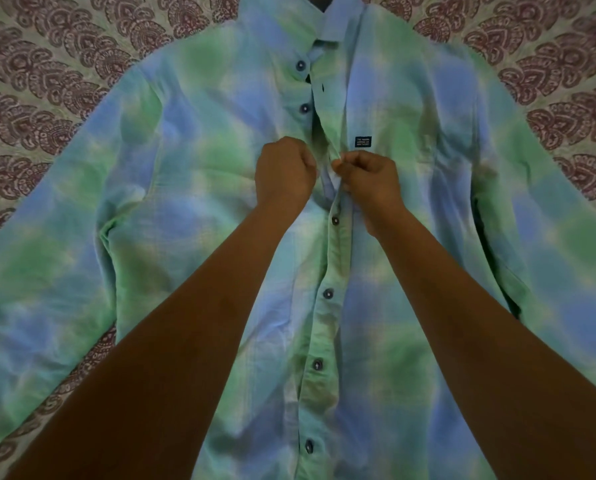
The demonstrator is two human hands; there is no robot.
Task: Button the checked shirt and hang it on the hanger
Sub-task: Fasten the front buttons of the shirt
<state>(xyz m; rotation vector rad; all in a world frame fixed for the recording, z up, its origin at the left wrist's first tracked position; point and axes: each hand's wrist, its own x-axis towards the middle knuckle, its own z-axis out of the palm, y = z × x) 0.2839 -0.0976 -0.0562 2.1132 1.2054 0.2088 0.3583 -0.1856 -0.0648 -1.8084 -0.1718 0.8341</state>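
A blue-and-green checked shirt (185,188) lies flat, front up, collar at the top and sleeves spread. Below my hands several dark buttons sit fastened along the placket (327,294). Above them two buttons (304,108) lie open on the left front edge. My left hand (284,173) is curled and grips the left front edge at chest height. My right hand (369,178) pinches the placket edge right beside it. The button between my hands is hidden by the fingers. No hanger is in view.
The shirt lies on a bedspread (47,64) with a maroon paisley print, which shows around the shoulders and both sleeves. A small dark label (363,141) is sewn on the chest pocket, just above my right hand.
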